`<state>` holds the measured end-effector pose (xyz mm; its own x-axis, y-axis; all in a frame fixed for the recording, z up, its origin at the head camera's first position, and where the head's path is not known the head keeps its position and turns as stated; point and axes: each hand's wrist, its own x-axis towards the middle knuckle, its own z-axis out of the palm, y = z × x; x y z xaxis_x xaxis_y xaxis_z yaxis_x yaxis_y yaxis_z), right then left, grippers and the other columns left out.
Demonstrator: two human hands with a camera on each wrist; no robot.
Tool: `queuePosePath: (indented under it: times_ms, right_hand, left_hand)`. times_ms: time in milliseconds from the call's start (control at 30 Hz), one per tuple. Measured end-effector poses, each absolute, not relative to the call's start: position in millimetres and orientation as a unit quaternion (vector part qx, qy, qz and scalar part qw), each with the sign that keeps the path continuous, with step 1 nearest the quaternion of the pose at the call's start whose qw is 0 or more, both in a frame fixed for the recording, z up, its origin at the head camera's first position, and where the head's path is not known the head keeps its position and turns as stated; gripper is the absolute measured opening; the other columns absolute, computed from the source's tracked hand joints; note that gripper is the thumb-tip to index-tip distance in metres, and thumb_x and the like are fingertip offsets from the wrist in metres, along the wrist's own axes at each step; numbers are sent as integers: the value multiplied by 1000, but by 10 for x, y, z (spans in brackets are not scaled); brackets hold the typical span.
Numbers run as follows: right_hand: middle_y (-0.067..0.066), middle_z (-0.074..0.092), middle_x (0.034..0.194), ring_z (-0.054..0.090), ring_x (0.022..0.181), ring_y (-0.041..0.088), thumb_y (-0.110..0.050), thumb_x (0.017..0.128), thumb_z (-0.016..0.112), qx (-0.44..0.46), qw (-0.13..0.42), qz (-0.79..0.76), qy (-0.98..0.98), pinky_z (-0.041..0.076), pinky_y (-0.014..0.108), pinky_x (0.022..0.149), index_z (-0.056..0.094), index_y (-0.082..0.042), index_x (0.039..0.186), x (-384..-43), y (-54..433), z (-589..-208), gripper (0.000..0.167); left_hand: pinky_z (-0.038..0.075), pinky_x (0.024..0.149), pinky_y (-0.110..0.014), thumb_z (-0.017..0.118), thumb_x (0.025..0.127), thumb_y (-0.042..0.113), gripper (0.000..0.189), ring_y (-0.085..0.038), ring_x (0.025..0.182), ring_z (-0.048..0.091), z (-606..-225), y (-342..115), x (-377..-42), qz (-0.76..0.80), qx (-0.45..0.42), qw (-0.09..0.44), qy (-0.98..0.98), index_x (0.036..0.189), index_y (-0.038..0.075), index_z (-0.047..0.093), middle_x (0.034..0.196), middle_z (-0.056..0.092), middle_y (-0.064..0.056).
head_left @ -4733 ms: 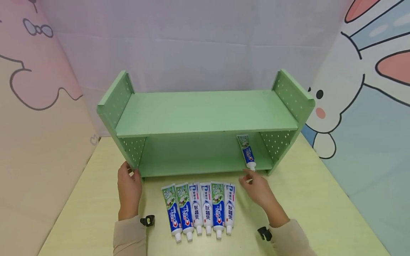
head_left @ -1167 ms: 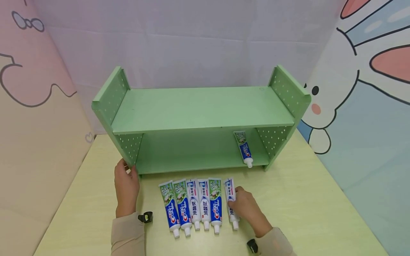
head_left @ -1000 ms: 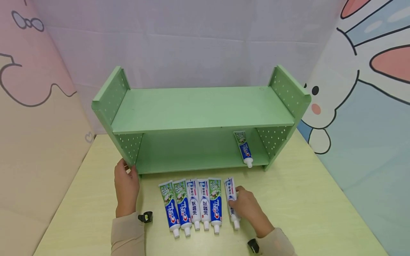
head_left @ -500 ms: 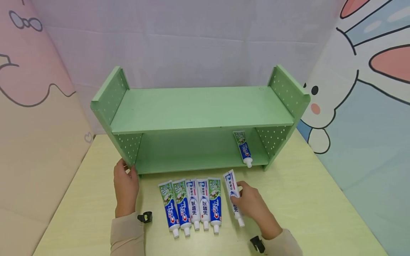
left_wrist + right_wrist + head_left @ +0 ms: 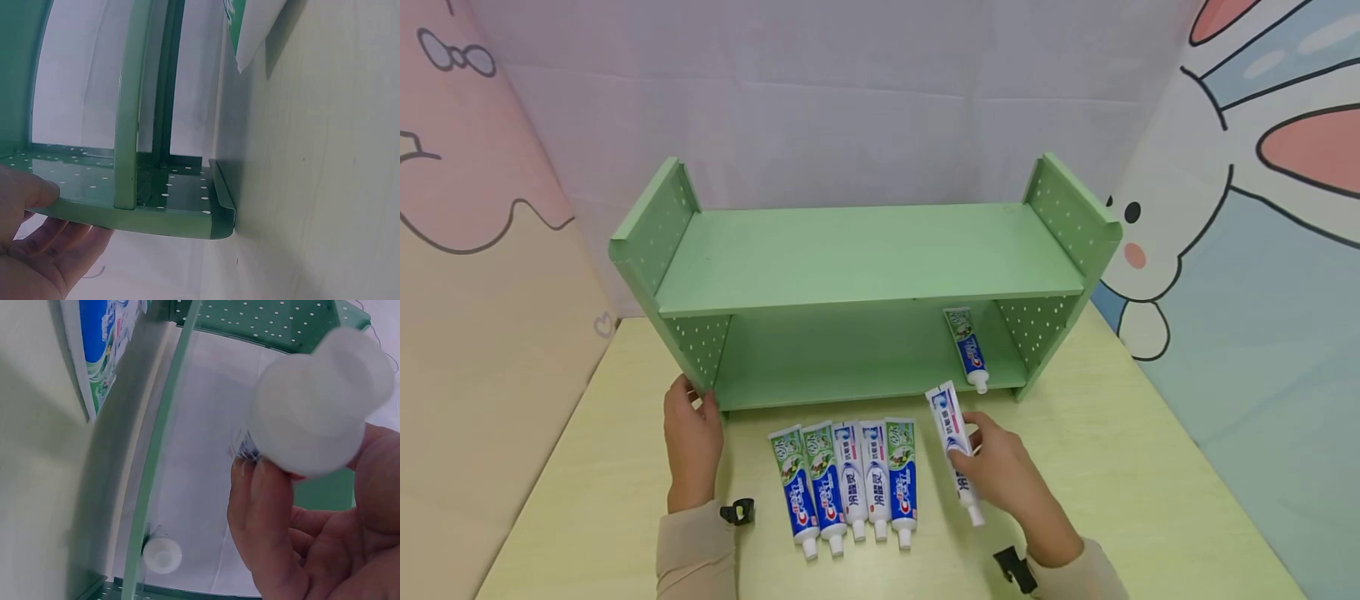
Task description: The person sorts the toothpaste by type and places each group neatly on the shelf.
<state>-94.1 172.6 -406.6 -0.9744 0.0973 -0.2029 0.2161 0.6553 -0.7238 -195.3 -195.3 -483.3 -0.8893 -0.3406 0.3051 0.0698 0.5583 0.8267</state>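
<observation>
My right hand (image 5: 1011, 471) pinches a white-and-blue toothpaste tube (image 5: 953, 429) above the table, its cap end (image 5: 306, 419) towards me. On the lower level of a green two-level shelf (image 5: 872, 258), a green-and-blue Crest toothpaste tube (image 5: 967, 346) lies near the right side, cap to the front. My left hand (image 5: 694, 446) grips the front edge of the shelf's left side panel (image 5: 165, 220), thumb on one face and fingers on the other. In front of the shelf several tubes lie side by side: Crest tubes (image 5: 901, 475) and white tubes (image 5: 876, 479), caps towards me.
The pale yellow table (image 5: 1150, 500) runs under everything. A perforated right side panel (image 5: 1037, 333) bounds the lower level near the Crest tube. Cartoon-printed walls (image 5: 1262, 333) stand left and right, with a plain pale cloth (image 5: 850, 100) behind.
My right hand came from the shelf front to the row's rightmost white tube, took it and raised it towards the shelf, tilted. My left hand keeps its grip on the side panel.
</observation>
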Motion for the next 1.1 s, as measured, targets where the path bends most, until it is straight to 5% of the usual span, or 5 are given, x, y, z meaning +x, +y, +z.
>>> queuePosePath:
  times_ms: [1100]
  right_hand:
    - [12, 60, 103, 58, 82, 24, -13, 91, 69, 58, 5, -396, 917, 57, 31, 59, 44, -2, 140, -905, 1888, -3510, 56]
  left_hand:
    - [50, 95, -52, 45, 101, 2, 39, -43, 117, 47, -4833, -1952, -1953, -462, 81, 224, -854, 138, -10, 37, 126, 44, -28]
